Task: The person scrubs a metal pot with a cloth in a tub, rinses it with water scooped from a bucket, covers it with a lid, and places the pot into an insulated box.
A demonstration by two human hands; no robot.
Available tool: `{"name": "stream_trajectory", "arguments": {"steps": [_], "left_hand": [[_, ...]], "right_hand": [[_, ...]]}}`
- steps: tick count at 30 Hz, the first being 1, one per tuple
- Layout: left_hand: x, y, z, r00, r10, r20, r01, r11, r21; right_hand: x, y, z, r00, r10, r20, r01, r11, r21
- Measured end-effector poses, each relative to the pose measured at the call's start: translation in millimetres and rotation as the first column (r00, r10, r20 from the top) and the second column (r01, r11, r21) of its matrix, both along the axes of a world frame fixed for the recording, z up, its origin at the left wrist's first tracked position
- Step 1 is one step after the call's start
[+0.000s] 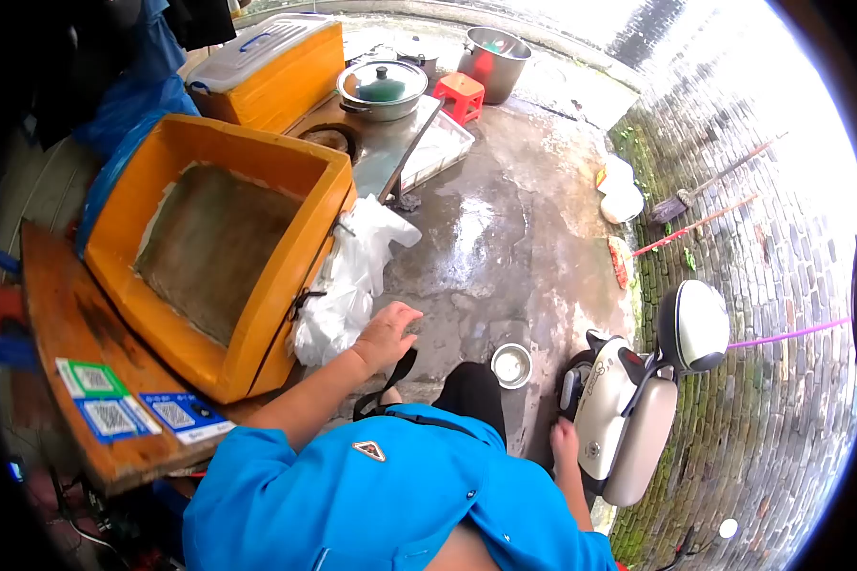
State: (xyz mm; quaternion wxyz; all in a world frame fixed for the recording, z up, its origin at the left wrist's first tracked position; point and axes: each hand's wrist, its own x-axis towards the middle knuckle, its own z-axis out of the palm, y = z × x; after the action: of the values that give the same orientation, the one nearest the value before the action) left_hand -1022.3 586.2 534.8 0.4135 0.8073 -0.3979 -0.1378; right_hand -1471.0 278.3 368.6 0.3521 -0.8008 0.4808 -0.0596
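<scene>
My left hand [388, 338] is held out over the wet ground, its fingers loosely stretched with nothing in them. Just beside it, white plastic bags [345, 281] hang at the side of an orange box [257, 366] with an open top. On the right, my right hand [564, 440] hangs low, next to a beige and white scooter [611, 409]. Its fingers are small in view, and I cannot make out whether they are curled or touch the scooter. A round metal bowl [511, 366] sits on the ground between my hands.
The box stands on a wooden table [62, 314] with QR-code cards [114, 419]. Beyond are a lidded pot [383, 90], a lidded orange box [276, 81], a red stool [460, 98] and a large metal pot [495, 67]. A brick wall [733, 238] with a broom [676, 205] borders the right.
</scene>
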Motion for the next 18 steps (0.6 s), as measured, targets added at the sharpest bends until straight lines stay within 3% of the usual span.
{"name": "stream_trajectory", "arguments": {"steps": [1, 2, 3, 4, 6, 7, 9, 13, 16, 18], "left_hand": [[10, -9, 0, 0.991, -0.021, 0.130, 0.022, 1.000, -0.008], [22, -14, -5, 0.998, -0.057, -0.003, 0.057, 0.998, 0.008], [32, -17, -10, 0.999, -0.050, -0.002, 0.050, 0.999, 0.006], [39, -20, -15, 0.997, -0.053, -0.056, 0.056, 0.997, 0.050], [54, -35, -10, 0.979, -0.005, -0.206, 0.049, 0.977, 0.209], [63, -44, -17, 0.978, -0.005, -0.209, 0.050, 0.976, 0.211], [87, -66, -31, 0.897, 0.168, -0.408, -0.028, 0.945, 0.327], [129, -118, -68, 0.876, 0.289, -0.386, -0.143, 0.920, 0.364], [183, -170, -65, 0.982, 0.188, -0.028, -0.181, 0.969, 0.169], [218, -204, -46, 0.946, 0.299, -0.125, -0.273, 0.943, 0.189]], "right_hand": [[-60, 0, -19, 0.985, 0.096, -0.141, -0.107, 0.992, -0.072], [-97, 15, -12, 0.919, -0.004, -0.395, 0.030, 0.998, 0.061], [-111, 26, -4, 0.826, -0.071, -0.560, 0.206, 0.962, 0.181], [-117, 37, 1, 0.728, -0.089, -0.680, 0.345, 0.904, 0.252], [-107, 41, 1, 0.640, -0.049, -0.767, 0.442, 0.839, 0.316], [-96, 37, -3, 0.625, -0.020, -0.781, 0.456, 0.821, 0.344], [-64, 10, -9, 0.621, 0.022, -0.783, 0.446, 0.812, 0.376], [14, -98, -28, 0.690, 0.068, -0.721, 0.291, 0.886, 0.362], [128, -224, -44, 0.810, 0.092, -0.579, 0.038, 0.977, 0.208], [239, -309, -37, 0.924, 0.139, -0.355, -0.117, 0.990, 0.083]]}}
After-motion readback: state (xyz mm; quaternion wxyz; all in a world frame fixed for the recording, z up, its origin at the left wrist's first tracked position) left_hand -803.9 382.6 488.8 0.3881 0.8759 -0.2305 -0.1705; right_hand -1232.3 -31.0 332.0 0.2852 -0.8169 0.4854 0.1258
